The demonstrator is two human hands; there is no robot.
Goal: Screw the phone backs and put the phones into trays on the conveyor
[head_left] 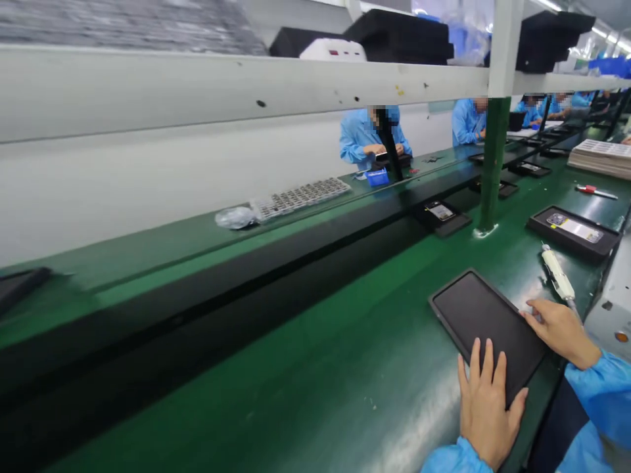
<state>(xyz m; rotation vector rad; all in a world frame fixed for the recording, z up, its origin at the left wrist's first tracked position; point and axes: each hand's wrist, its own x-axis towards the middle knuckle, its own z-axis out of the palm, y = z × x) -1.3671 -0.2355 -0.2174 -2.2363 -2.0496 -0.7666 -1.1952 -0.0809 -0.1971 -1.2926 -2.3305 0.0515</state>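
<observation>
A black rectangular tray (486,322) with a raised rim lies at an angle on the green bench in front of me. Its inside shows as a flat dark surface. My left hand (486,410) rests palm down over the tray's near left edge, fingers spread. At the right rim, my right hand (562,332) has its thumb and bent fingers closed on the edge; whether something small is also between them I cannot make out. Just beyond that hand lies a white electric screwdriver (558,272), bit pointing away.
A black tray holding a phone-like part (574,231) sits at the right, near a red-and-white pen (595,192). A green post (494,164) rises from the bench to an overhead shelf (197,85). A dark conveyor belt (276,263) carries trays; co-workers in blue sit beyond.
</observation>
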